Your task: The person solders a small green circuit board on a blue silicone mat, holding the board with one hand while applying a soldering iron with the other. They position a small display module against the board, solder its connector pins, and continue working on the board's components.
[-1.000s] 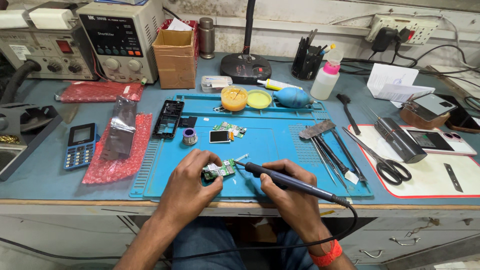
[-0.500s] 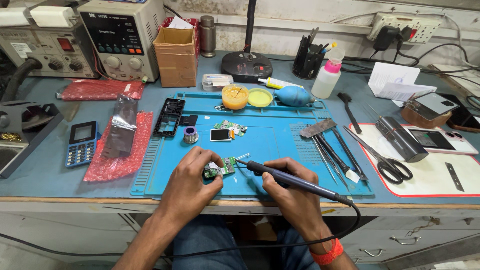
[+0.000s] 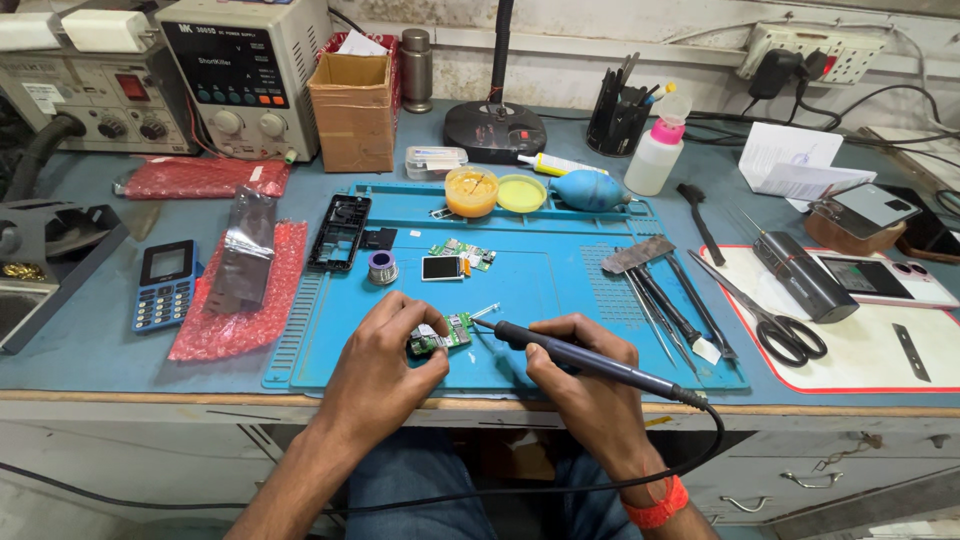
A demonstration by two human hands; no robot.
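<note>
My left hand (image 3: 385, 355) pinches a small green circuit board (image 3: 447, 333) and holds it down on the blue work mat (image 3: 540, 290). In my right hand (image 3: 580, 375) is a dark soldering iron (image 3: 590, 358), held like a pen, its tip touching the board's right edge. A black cable runs from the iron's rear end down past the table's front edge. Farther back on the mat lie a small display module (image 3: 441, 267) with a second green board (image 3: 468, 253), a solder spool (image 3: 381, 266) and a black phone frame (image 3: 339, 232).
A blue keypad phone (image 3: 165, 284) and red bubble wrap (image 3: 240, 300) lie left of the mat. Tweezers and brushes (image 3: 660, 295), scissors (image 3: 775, 320) and a white mat (image 3: 850, 340) are to the right. A power supply (image 3: 240, 75), cardboard box (image 3: 350, 95) and lamp base (image 3: 495, 130) stand behind.
Both hands stay on the board and the iron; the iron's tip has shifted only slightly at the board's edge.
</note>
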